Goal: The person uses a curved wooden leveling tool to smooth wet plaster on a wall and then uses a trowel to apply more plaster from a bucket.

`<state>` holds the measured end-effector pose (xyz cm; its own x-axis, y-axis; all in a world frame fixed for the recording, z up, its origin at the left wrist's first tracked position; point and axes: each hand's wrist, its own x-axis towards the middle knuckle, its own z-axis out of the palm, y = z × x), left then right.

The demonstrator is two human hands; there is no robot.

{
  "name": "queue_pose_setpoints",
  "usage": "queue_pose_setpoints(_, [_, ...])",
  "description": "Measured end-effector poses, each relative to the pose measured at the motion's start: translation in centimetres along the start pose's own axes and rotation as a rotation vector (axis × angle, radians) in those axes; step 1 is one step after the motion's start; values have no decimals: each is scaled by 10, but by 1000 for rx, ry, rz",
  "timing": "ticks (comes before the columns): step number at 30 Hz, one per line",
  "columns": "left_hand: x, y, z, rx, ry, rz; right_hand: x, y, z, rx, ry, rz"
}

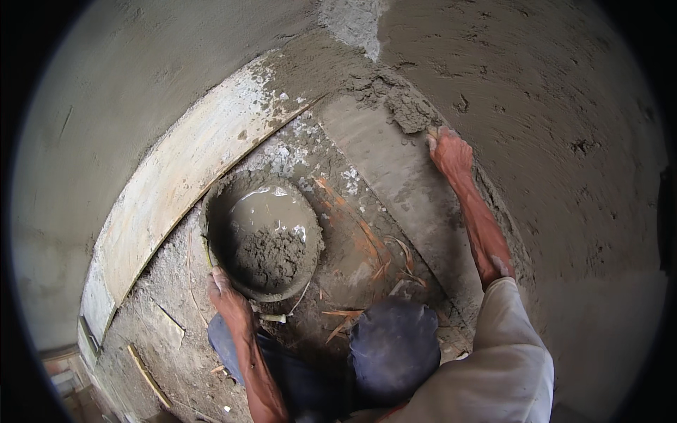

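My left hand [230, 304] is closed at the near left edge of a round, mortar-caked bucket [319, 243], its fingers at the rim. Inside the bucket lies a lumpy heap of grey wet mortar [270, 255], with watery grey slurry behind it. Stretched out to the far right, my right hand [452, 151] is wrapped round a short, light handle, seemingly a trowel's. Its blade is hidden, and a clump of mortar [411, 111] lies just beyond the fingers. This clump sits on a grey board [395, 166] along the foot of the right wall.
Wet grey plaster covers the right wall [536, 120]. A pale, splattered board [187, 155] leans along the left wall [106, 106]. Orange splintered scraps [360, 229] lie on the dirty floor between bucket and grey board. A narrow wooden strip [149, 376] rests at lower left.
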<state>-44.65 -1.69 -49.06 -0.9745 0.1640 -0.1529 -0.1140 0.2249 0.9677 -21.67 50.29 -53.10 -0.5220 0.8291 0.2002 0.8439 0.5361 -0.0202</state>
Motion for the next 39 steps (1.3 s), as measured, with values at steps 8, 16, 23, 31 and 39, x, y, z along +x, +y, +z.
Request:
queue_pose_setpoints(8, [7,-5,-1,183,43,27,-128,-149,-64,412,264,-694])
queue_pose_setpoints(16, [2,-9,-14,-146,74,-139,-164,-68,-2,1327,-716,635])
queue_pose_setpoints(23, [0,-12,-5,-99,-4,-126,-193,79,-8,1207,-456,854])
queue_pose_setpoints(31, [16,-28,-26,-91,6,-153,-210,124,-10,147,-325,44])
queue_pose_setpoints(39, [7,-15,-18,-36,-4,-84,-94,99,2,-5,-134,75])
